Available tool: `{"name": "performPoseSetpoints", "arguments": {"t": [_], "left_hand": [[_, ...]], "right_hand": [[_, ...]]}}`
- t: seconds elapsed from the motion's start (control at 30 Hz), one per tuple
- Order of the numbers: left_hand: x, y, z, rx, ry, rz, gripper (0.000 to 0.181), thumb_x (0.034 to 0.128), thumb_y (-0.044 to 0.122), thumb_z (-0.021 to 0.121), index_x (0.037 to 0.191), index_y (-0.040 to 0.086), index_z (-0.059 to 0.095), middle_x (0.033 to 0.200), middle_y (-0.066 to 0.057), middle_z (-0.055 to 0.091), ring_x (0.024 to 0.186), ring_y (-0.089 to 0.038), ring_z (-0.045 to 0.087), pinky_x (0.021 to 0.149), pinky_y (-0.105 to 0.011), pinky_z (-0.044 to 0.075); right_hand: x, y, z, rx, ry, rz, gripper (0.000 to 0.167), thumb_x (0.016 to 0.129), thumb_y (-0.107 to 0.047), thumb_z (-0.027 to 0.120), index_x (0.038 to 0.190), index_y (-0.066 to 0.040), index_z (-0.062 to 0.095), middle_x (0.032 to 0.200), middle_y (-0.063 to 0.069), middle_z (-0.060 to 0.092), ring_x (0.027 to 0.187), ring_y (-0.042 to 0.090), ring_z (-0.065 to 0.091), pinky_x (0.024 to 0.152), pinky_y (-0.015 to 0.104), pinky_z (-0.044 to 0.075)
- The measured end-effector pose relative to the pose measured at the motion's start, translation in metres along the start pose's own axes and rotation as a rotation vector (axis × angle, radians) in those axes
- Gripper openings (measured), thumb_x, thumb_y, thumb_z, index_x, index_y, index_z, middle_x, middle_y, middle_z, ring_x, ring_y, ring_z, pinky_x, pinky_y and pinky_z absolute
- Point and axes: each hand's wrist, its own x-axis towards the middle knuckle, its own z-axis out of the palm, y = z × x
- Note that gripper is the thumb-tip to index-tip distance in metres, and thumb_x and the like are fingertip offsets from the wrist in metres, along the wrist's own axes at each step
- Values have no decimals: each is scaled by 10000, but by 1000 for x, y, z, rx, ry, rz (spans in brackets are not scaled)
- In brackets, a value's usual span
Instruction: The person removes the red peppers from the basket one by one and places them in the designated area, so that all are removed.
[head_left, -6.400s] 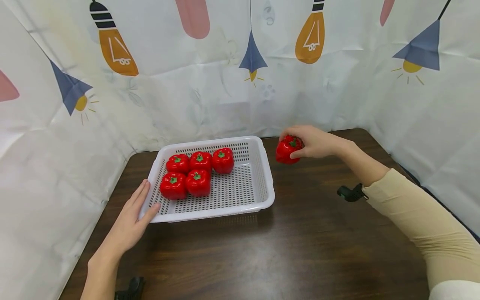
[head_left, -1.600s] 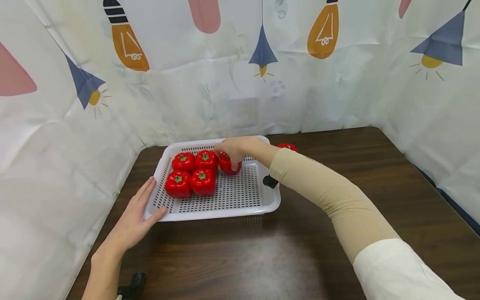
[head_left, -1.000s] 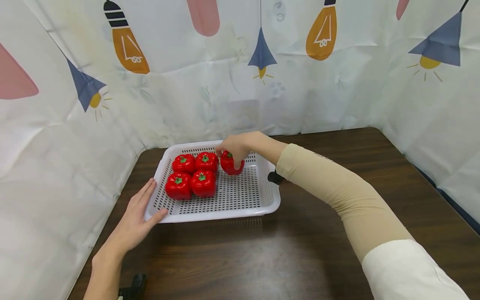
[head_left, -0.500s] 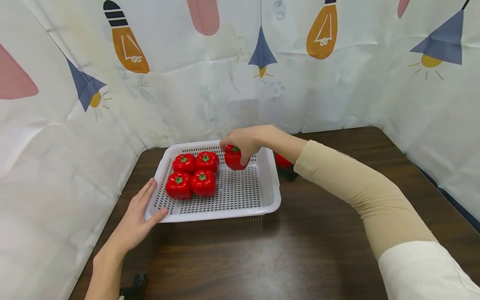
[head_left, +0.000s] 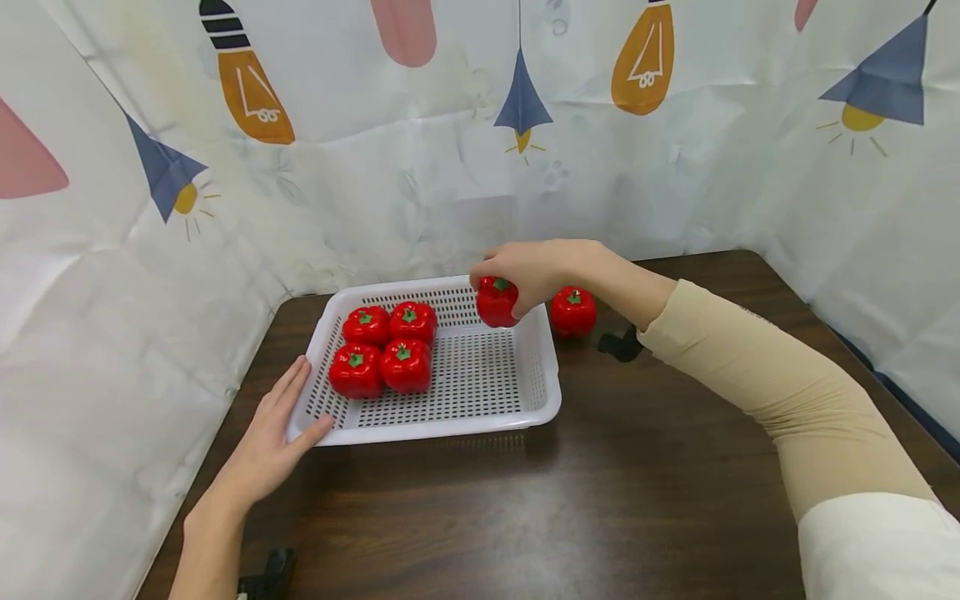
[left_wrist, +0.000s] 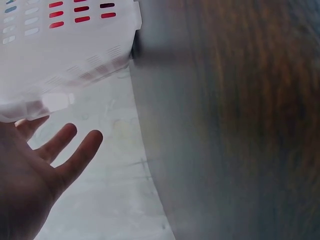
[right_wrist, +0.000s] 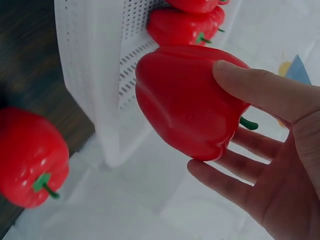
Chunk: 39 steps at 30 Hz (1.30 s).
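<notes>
My right hand (head_left: 534, 267) grips a red bell pepper (head_left: 497, 302) between thumb and fingers, raised over the right part of a white perforated basket (head_left: 487, 423). In the right wrist view the held pepper (right_wrist: 187, 102) shows its green stem toward the palm. Several more red bell peppers (head_left: 406, 367) sit grouped in the basket's left half. Another red bell pepper (head_left: 573, 312) stands on the table just right of the basket, below my right forearm. My left hand (head_left: 262, 442) rests against the basket's left rim, fingers extended; the left wrist view shows those fingers spread beside the basket wall (left_wrist: 60, 55).
The basket stands on a dark wooden table (head_left: 480, 517) near its back edge. A white curtain (head_left: 360, 200) printed with lamps and bulbs hangs behind and at both sides. A black wrist strap piece (head_left: 621, 345) juts from below the right forearm.
Earlier my right hand set one pepper on the table right of the basket. Since then it has taken another from inside the basket, lifted it and moved it right. The left hand stays put.
</notes>
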Motion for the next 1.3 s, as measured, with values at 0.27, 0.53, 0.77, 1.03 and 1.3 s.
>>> {"name": "performPoseSetpoints", "arguments": {"t": [0.27, 0.53, 0.77, 1.03, 1.3], "left_hand": [[0, 0, 0, 0, 6, 6, 893, 930, 322, 737, 1635, 78, 246, 1696, -124, 168, 1403, -498, 274, 989, -752, 366], [0, 1, -1, -5, -4, -12, 898, 934, 338, 729, 1641, 92, 233, 1699, -124, 158, 1426, -496, 251, 1003, -766, 344], [0, 0, 0, -3, -10, -19, 901, 937, 350, 725, 1644, 104, 225, 1701, -119, 152, 1429, -498, 251, 1004, -767, 343], [1, 0, -1, -6, -10, -18, 902, 935, 349, 723, 1643, 95, 224, 1699, -132, 151, 1433, -508, 246, 1002, -774, 339], [1, 0, 1, -19, -8, -16, 896, 937, 340, 725, 1641, 92, 230, 1701, -122, 150, 1433, -507, 244, 1006, -770, 336]], "right_hand": [[-28, 20, -8, 50, 68, 10, 675, 781, -159, 896, 1366, -152, 561, 1322, 56, 556, 1211, 252, 509, 867, 388, 584], [-54, 37, -15, 62, 128, -35, 577, 808, -96, 851, 1309, -129, 569, 1271, 62, 589, 1165, 264, 543, 858, 408, 577], [-75, 54, -15, 71, 157, -23, 542, 803, -37, 827, 1281, -123, 586, 1233, 43, 593, 1106, 239, 564, 852, 384, 565], [-99, 72, -9, 98, 173, 18, 545, 783, 17, 819, 1257, -130, 594, 1199, 39, 597, 1096, 259, 563, 834, 400, 569], [-119, 88, 2, 95, 195, 36, 574, 754, 47, 836, 1252, -135, 614, 1195, 35, 603, 1085, 259, 570, 864, 445, 540]]}}
